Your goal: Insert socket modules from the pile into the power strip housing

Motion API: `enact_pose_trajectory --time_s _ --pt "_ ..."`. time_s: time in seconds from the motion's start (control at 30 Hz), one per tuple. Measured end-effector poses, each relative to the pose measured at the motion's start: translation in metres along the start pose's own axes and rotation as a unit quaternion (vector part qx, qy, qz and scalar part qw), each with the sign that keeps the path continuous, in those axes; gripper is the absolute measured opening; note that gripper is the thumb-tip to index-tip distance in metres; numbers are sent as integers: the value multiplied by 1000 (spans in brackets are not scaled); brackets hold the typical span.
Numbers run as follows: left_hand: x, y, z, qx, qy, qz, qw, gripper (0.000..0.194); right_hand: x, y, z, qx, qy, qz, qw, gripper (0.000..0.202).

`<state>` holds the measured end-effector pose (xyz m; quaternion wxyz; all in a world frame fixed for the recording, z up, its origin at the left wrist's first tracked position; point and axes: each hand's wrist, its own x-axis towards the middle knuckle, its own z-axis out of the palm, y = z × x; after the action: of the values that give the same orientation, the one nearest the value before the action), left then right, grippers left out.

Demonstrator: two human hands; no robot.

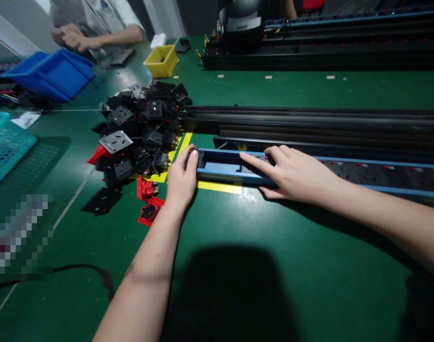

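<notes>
Bracing the near end of a long blue-edged black socket strip housing [231, 167], the left hand [183, 178] has its fingers curled against the end cap, thumb and fingertips touching the strip's end face; it presses there without closing around anything. The right hand [291, 173] lies flat on top of the same housing, just along from the left, fingers stretched out and a little apart, the index fingertip pointing into the open blue channel between the two hands. It presses down on the strip's near rail and holds nothing loose.

The housing runs from the left hand, under the right hand and away past the right forearm, where black socket modules with small red marks already sit in its channel. Under its end, between the hands, a strip of yellow tape [219, 187] lies on the green table mat [259, 266].

Just beyond the left hand sits a heap of loose black square socket inserts [141, 128], some showing grey faces, with a few red inserts [148, 199] right beside the left wrist. Behind the right hand lie more long black rails [309, 123]. Well beyond the left hand stand a small yellow plastic bin [162, 60] and a blue plastic bin [53, 73], where another person's hands [72, 38] rest.

No readable writing or brand shows anywhere.
</notes>
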<state>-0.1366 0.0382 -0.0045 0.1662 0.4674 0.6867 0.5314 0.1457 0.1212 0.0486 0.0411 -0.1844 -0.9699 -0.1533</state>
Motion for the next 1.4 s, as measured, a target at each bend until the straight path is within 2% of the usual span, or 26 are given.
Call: enact_pose_trajectory --time_s 0.2,0.4,0.93,1.17,1.23,1.3,1.4 --pt "-1 -3 -1 22 -15 3 1000 48 0 -1 0 0 -5 4 1000 83" --pt "0 -3 -1 0 -19 2 1000 48 0 -2 -1 5 -7 9 1000 83" --pt "1 -6 -2 38 -33 11 999 60 0 -2 1 18 -15 16 1000 87" --pt "-4 3 3 95 -86 49 991 63 0 -3 0 26 -19 21 999 87" --pt "-5 4 5 112 -81 66 988 59 0 -3 0 23 -20 20 999 87" --pt "-6 3 7 117 -53 79 989 54 0 -2 0 23 -21 20 999 87" --pt "-5 -2 10 83 10 45 996 51 0 -2 1 24 -21 19 999 87"
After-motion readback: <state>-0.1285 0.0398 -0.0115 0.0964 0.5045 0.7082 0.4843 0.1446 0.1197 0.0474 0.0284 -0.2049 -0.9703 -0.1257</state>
